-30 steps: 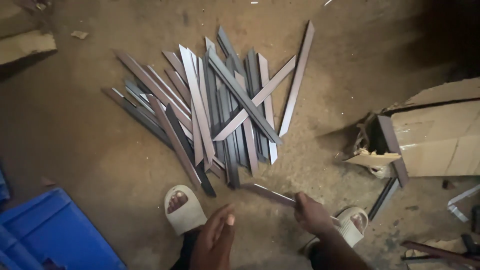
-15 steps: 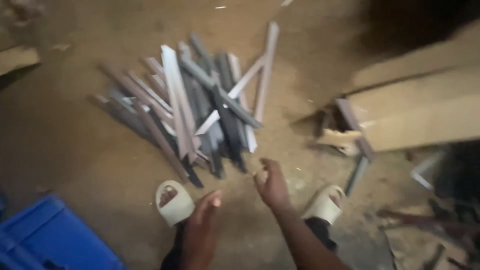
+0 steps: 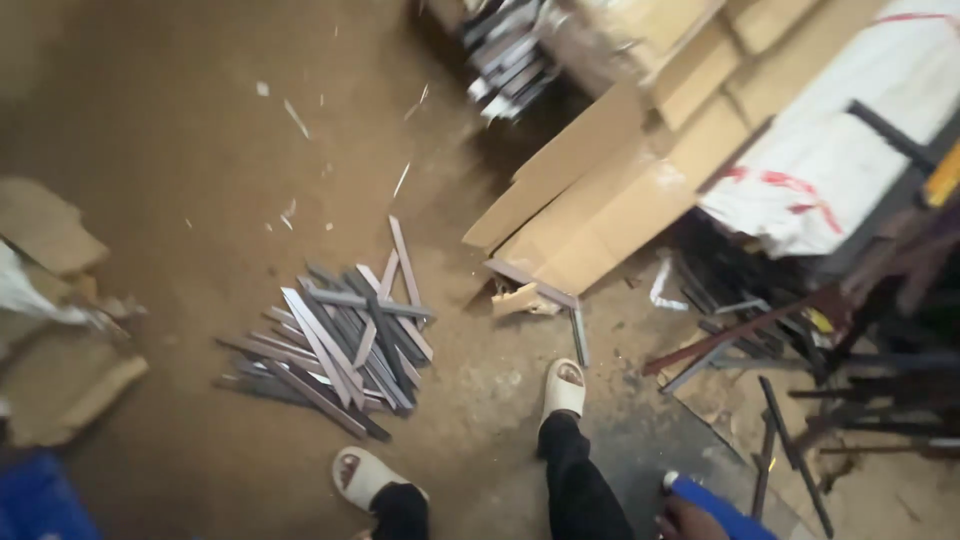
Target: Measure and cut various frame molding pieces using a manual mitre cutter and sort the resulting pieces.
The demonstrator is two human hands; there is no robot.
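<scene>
A pile of flat grey and brown metal strips (image 3: 335, 350) lies criss-crossed on the dirt floor, ahead and to the left of my feet. Both feet wear pale slippers, the left one (image 3: 362, 476) and the right one (image 3: 563, 387), below dark trouser legs. Only a sliver of my right hand (image 3: 682, 522) shows at the bottom edge. A blue object with a white tip (image 3: 715, 505) lies against it, and the grip is hidden. My left hand is out of the picture.
Flattened cardboard sheets (image 3: 600, 200) and a white sack (image 3: 830, 160) stand at the right. Dark metal bars and frames (image 3: 800, 380) clutter the floor at far right. More stacked strips (image 3: 505, 55) sit at the top. Cardboard scraps (image 3: 50, 300) lie left, a blue crate corner (image 3: 30, 505) bottom left.
The view has pulled up and away from the strip pile. Both hands, earlier low in front of me near the pile, have dropped out of the middle of the picture.
</scene>
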